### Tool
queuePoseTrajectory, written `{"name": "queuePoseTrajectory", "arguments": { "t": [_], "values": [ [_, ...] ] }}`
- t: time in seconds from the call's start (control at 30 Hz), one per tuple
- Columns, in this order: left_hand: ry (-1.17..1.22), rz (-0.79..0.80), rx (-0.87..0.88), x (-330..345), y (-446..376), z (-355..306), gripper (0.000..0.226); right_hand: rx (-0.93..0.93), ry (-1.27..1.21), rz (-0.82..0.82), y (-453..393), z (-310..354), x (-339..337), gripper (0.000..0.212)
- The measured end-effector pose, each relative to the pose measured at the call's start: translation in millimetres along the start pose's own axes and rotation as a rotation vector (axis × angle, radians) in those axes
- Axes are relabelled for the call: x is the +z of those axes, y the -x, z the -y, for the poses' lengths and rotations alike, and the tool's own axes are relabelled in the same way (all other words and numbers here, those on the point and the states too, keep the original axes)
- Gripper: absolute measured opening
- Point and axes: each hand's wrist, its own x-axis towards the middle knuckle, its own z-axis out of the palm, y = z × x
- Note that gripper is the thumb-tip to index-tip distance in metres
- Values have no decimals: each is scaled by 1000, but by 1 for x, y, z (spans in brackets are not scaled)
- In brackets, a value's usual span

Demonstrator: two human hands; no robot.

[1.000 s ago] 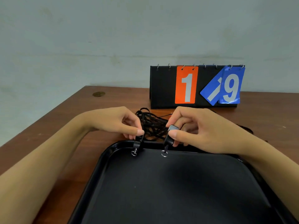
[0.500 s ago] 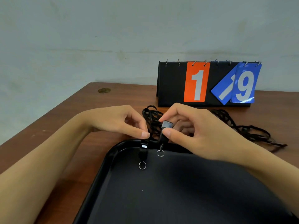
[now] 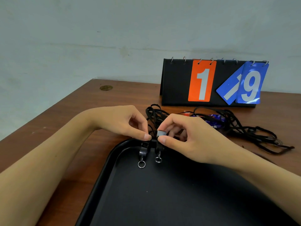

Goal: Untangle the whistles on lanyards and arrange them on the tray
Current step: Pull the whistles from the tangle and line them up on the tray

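Left hand (image 3: 120,123) pinched one black whistle (image 3: 143,150), right hand (image 3: 187,139) pinched another (image 3: 158,146), both at the tray's (image 3: 104,173) far rim, key rings hanging inside. Lanyard tangle (image 3: 241,128) lay on the table (image 3: 65,121) behind, partly hidden by hands; tray's near edge was cut off.

Even, soft indoor light, moderately bright, no hard shadows. Glare on blue flip card (image 3: 251,85) far right. Black tray (image 3: 162,201) underexposed, detail lost. Slight softness overall; wide-angle bending at edges, forearms stretched near.
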Motion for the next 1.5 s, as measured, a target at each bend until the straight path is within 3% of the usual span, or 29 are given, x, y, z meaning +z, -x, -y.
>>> {"name": "queuePoseTrajectory", "arguments": {
  "t": [0.43,0.9,1.07,1.17,1.33,1.5],
  "values": [
    [35,14,-10,1,-7,5,25,-43,23,35,0,-4,10,11],
    [49,-9,22,0,-7,8,22,-8,114,-20,-5,-1,10,37],
    [69,-285,48,-17,-10,-10,26,17,166,-309,-1,-12,-72,13],
    [2,-402,48,-27,-43,-28,19,155,311,-416,2,-56,-105,20],
    [-195,-220,9,-13,-122,-29,19,293,452,-191,0,-112,-90,24],
    [-254,-95,-22,-9,-151,-25,26,346,448,-29,0,-119,-95,24]
  ]
}}
